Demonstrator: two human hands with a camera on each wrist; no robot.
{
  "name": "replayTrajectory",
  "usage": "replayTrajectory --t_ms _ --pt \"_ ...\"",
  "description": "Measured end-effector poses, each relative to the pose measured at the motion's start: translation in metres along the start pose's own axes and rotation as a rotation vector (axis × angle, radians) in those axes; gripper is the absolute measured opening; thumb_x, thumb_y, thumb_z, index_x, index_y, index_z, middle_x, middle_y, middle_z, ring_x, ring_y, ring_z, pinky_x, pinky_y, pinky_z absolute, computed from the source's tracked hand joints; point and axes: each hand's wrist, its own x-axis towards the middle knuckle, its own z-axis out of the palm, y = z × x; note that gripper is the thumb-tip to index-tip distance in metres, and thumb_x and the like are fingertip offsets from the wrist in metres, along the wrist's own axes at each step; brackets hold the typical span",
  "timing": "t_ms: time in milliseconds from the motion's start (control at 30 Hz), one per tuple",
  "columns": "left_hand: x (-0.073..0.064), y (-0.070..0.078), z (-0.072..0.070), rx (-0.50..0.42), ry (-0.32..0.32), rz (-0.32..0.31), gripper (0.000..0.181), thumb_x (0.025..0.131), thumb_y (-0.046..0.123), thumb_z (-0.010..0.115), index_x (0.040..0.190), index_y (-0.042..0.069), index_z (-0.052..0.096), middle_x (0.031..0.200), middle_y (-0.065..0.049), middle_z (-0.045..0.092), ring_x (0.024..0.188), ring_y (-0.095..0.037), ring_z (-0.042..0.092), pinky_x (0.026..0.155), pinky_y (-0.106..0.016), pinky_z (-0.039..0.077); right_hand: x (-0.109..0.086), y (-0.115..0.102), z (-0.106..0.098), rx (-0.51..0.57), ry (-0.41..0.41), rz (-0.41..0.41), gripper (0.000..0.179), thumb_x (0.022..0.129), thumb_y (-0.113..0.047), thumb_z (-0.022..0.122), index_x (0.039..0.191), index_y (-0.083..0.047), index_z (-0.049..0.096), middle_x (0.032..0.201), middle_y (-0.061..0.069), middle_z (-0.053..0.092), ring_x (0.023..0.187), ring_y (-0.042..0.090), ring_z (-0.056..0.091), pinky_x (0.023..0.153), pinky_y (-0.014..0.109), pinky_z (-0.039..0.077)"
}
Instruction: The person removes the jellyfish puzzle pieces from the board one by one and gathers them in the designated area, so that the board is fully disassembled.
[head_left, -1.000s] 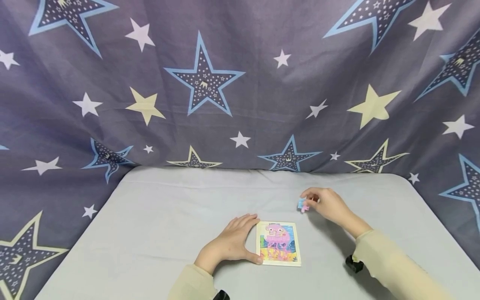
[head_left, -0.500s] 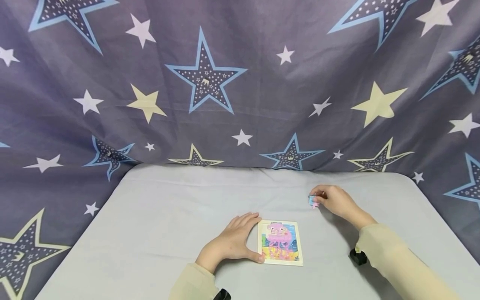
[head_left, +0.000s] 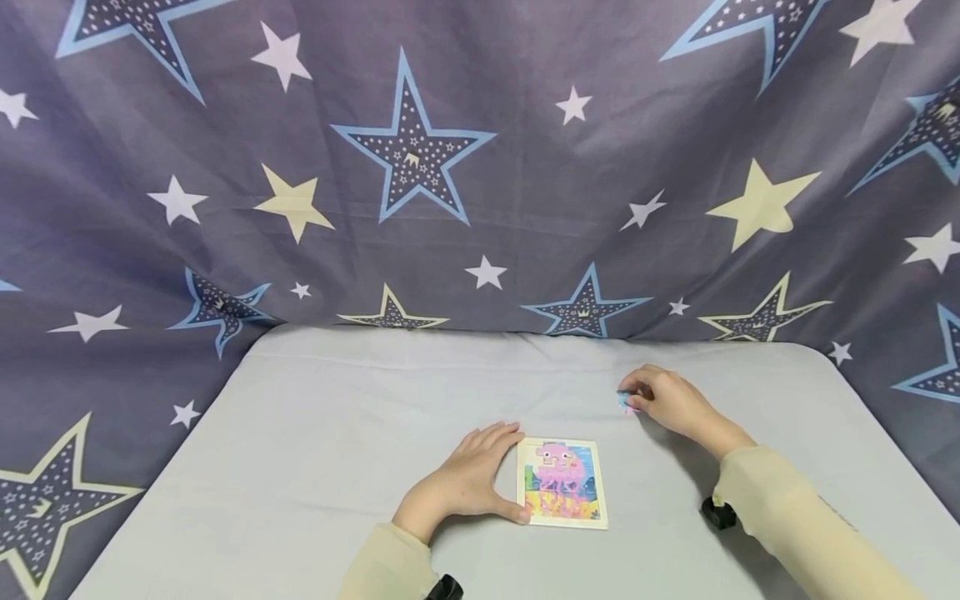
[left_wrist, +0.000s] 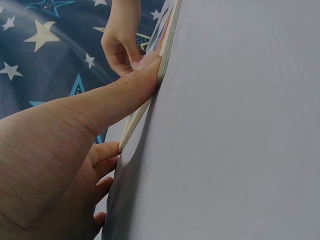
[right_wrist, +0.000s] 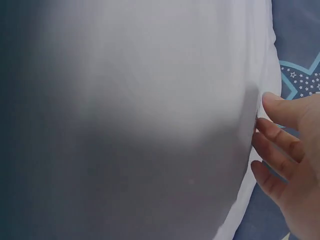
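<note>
A small square jigsaw puzzle with a pink jellyfish picture and a pale frame lies on the table. Bare pale board shows around the jellyfish's eyes. My left hand spans the left side of the frame, its fingers nearly straight. In the left wrist view, its thumb presses on one corner, while the forefinger touches another. Beyond the puzzle to the right, my right hand pinches a blue and pink puzzle piece low over the table. Fingers partly cover that piece; the right wrist view hides it behind the fingers.
The table has a light grey cloth cover. A dark curtain printed with stars hangs behind its far edge. Black wrist devices sit under both sleeves.
My right hand has moved slightly right and away with the puzzle piece, then stayed nearly in place. The piece now shows less between the fingers. My left hand stays at the puzzle frame.
</note>
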Motion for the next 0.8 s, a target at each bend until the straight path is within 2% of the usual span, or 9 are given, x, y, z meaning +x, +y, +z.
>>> replayTrajectory --t_ms 233,433,600,800 --pt "0.0 -0.002 0.001 -0.005 0.002 0.008 0.111 0.066 0.057 0.085 0.153 0.01 0.034 0.161 -0.004 0.027 0.149 -0.026 0.018 0.122 -0.048 0.008 -0.007 -0.009 -0.002 0.0 0.024 -0.005 0.015 0.09 -0.008 0.071 0.104 -0.012 0.072 0.1 0.0 0.065 0.081 0.013 0.056 0.072 0.037 0.049" --pt "0.001 -0.003 0.001 -0.009 0.005 0.006 0.111 0.066 0.058 0.085 0.153 0.011 0.034 0.161 -0.003 0.027 0.15 -0.025 0.017 0.122 -0.047 0.007 -0.017 -0.022 0.003 0.024 0.064 -0.075 0.018 0.087 -0.005 0.073 0.104 -0.011 0.071 0.1 0.0 0.067 0.082 0.012 0.059 0.074 0.037 0.053" --pt "0.0 -0.001 0.001 -0.011 0.005 -0.002 0.112 0.065 0.057 0.086 0.153 0.01 0.035 0.161 -0.005 0.027 0.149 -0.026 0.018 0.122 -0.048 0.008 -0.025 -0.041 0.01 0.072 0.069 -0.13 0.018 0.085 -0.003 0.075 0.101 -0.011 0.072 0.098 -0.003 0.068 0.082 0.009 0.06 0.075 0.036 0.055" --pt "0.0 0.0 0.001 -0.014 0.007 -0.006 0.112 0.064 0.057 0.086 0.152 0.01 0.035 0.161 -0.006 0.028 0.149 -0.027 0.018 0.122 -0.049 0.008 -0.032 -0.069 0.018 0.123 0.04 -0.133 0.018 0.085 -0.005 0.076 0.1 -0.012 0.072 0.096 -0.004 0.068 0.083 0.012 0.061 0.076 0.038 0.054"
